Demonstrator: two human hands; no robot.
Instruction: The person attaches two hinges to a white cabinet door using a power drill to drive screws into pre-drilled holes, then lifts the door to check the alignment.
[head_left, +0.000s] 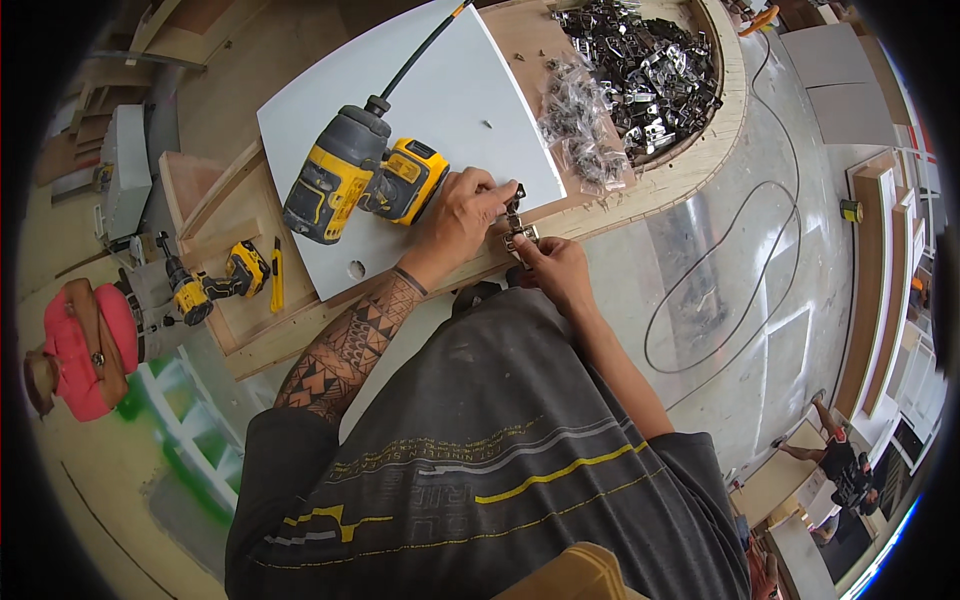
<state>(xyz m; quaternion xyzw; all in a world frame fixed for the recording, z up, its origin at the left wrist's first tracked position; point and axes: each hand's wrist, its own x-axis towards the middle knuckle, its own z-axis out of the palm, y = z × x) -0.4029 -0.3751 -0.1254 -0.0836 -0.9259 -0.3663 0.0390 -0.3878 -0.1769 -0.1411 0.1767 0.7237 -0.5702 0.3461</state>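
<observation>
At the front edge of the wooden bench, both hands meet on a metal cabinet hinge (515,214). My left hand (462,222) has its fingertips closed on the hinge's dark far end. My right hand (556,268) pinches its shiny near part between thumb and fingers. The white panel (470,80), with a round hole near its lower left corner, lies under my left hand. A yellow and black impact driver (345,175) with a long bit rests on the panel, its battery beside my left hand. Clear plastic bags (585,125) of small parts lie right of the panel.
A heap of metal hinges (655,75) fills a recess at the bench's far right. Another yellow drill (205,285) and a yellow utility knife (277,275) lie at left. A cable (735,215) loops across the floor. One person in pink (90,345) stands left; another (850,470) is lower right.
</observation>
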